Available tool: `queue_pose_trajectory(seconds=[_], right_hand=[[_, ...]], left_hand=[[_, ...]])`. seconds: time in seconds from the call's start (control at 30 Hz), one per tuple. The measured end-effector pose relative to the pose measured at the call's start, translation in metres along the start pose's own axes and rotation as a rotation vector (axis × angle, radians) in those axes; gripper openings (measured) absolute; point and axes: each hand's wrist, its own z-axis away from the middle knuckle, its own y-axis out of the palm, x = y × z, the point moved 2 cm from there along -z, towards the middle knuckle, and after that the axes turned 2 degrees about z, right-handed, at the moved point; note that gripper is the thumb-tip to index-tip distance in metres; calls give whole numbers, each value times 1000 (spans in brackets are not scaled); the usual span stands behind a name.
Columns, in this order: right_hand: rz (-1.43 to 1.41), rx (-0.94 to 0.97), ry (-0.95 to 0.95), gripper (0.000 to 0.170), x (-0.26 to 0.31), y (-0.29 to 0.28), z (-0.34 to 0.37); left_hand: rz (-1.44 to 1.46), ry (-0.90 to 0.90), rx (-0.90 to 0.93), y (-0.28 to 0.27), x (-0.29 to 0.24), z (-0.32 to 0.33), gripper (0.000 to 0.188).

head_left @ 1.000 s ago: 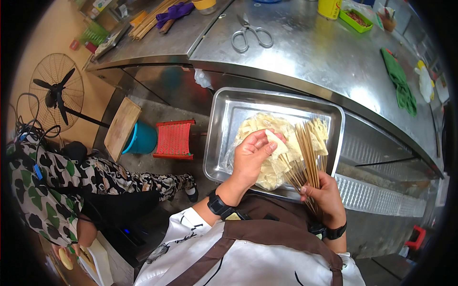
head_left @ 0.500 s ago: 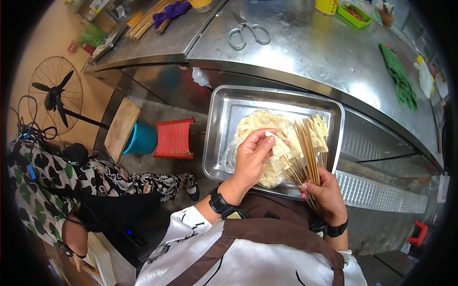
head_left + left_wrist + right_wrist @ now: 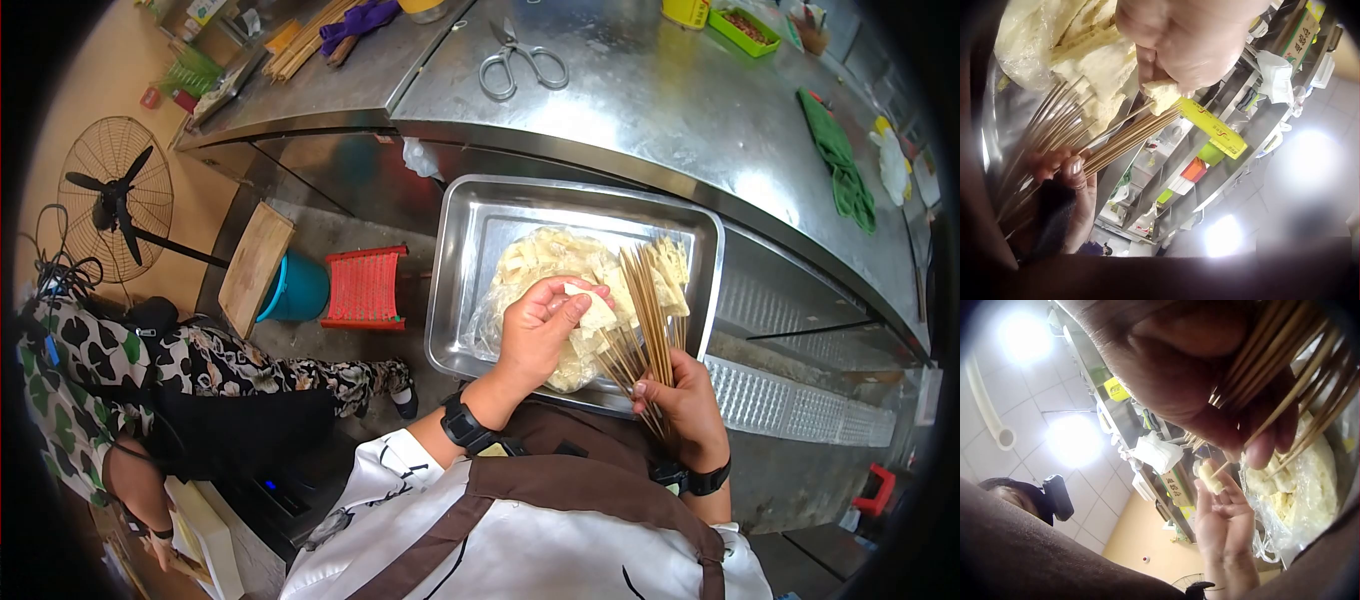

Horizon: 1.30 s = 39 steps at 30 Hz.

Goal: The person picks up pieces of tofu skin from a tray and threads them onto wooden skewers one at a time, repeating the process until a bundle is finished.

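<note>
Between its thumb and fingers my left hand [image 3: 538, 338] pinches a folded, pale yellow piece of what looks like tofu skin [image 3: 597, 312]. A thin skewer [image 3: 1222, 467] from the other hand meets this piece in the right wrist view. My right hand [image 3: 692, 408] grips a fanned bundle of bamboo skewers [image 3: 650, 325] near their lower ends. Some skewers carry folded pale yellow pieces [image 3: 670, 268] at their far ends. Beneath both hands, a clear plastic bag [image 3: 487, 322] of similar loose pieces [image 3: 545, 255] lies in a steel tray [image 3: 434, 300].
Behind the tray runs a steel counter [image 3: 620, 120] with scissors [image 3: 520, 62], a green cloth [image 3: 838, 165] and a green tray [image 3: 743, 32]. To the left are a red stool [image 3: 364, 290], a blue bucket [image 3: 298, 288], a fan [image 3: 118, 195] and another person in camouflage [image 3: 80, 390].
My left hand has shifted slightly and turned the pale piece at the skewer tip, while my right hand keeps its grip on the bundle. The other person's arm has moved lower at the left.
</note>
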Motion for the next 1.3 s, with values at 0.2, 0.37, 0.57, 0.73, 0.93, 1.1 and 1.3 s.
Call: queue_pose_trajectory(seconds=[0.2,0.37,0.57,0.73,0.93,1.1,1.3], right_hand=[[6,-14,12,14,2,1,2],[-32,-9,9,14,0,0,1],[-46,-10,13,14,2,1,0],[-32,-3,8,13,3,1,0],[-11,-7,11,14,1,-1,-1],[-30,-13,-2,14,0,0,-1],[-29,-14,-1,14,1,1,-1]], left_hand=[[43,27,1,3,2,2,21],[50,8,19,3,5,5,21],[91,-3,21,3,7,5,20],[76,48,-40,7,-4,2,18],[59,30,-45,-1,6,1,19],[1,4,-70,2,5,3,20],[16,-36,-56,0,9,5,19]])
